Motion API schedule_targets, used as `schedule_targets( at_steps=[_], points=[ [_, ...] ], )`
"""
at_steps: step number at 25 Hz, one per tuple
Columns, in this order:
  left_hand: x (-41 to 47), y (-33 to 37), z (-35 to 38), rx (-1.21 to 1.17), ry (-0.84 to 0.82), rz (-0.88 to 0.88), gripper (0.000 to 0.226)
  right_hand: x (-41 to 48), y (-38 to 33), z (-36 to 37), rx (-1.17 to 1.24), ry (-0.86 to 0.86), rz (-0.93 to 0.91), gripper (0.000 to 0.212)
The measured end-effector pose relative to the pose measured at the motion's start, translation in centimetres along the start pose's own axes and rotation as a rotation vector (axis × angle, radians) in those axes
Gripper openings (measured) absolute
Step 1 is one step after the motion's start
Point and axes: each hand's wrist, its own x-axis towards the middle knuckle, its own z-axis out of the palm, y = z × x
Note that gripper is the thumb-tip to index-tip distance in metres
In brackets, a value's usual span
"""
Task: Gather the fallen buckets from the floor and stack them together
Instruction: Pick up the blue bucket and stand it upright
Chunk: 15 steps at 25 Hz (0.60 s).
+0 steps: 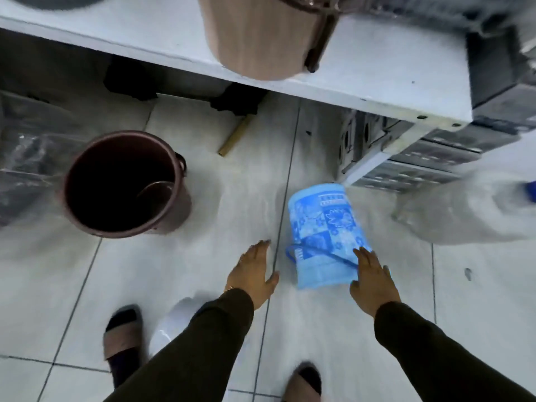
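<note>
A blue patterned bucket (324,227) lies on its side on the tiled floor, its mouth toward me and its blue handle hanging across it. My right hand (372,281) is spread open at the bucket's near right rim, fingertips touching or almost touching it. My left hand (253,271) hovers open just left of the bucket, apart from it. A dark brown bucket (124,184) stands upright on the floor at the left, its handle lying inside. A light brown bucket (258,33) stands on the white shelf above.
The white shelf edge (362,94) juts over the floor at the top. Grey crates (420,158) sit beneath it at the right, and plastic-wrapped goods (464,210) next to them. A cardboard tube (235,136) lies on the floor. My feet in sandals (121,340) are below.
</note>
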Motion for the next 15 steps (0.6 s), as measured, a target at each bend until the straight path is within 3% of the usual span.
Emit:
schedule_targets(
  at_steps=[3, 5, 7, 9, 12, 15],
  points=[
    [2.0, 3.7, 8.0, -0.017, -0.172, -0.027, 0.072, 1.6, 7.4, 2.4, 0.114, -0.005, 0.032, 0.070],
    [3.2, 5.6, 12.1, -0.028, -0.190, -0.057, 0.067, 2.7, 10.1, 3.8, 0.290, 0.077, 0.012, 0.053],
    [3.6, 6.9, 14.3, -0.081, -0.094, -0.110, 0.051, 3.5, 11.3, 4.2, 0.375, 0.189, -0.018, 0.028],
    [3.4, 8.0, 14.7, -0.069, 0.054, -0.105, 0.031, 3.9, 11.9, 3.7, 0.267, 0.295, -0.136, 0.020],
    [3.3, 9.3, 11.7, -0.076, 0.303, -0.009, 0.023, 4.7, 12.2, 0.3, 0.190, 0.540, -0.333, 0.024],
    [5.0, 9.9, 6.8, -0.161, 0.409, -0.068, 0.019, 6.4, 11.0, -3.8, 0.344, 0.579, -0.354, 0.040]
  ],
)
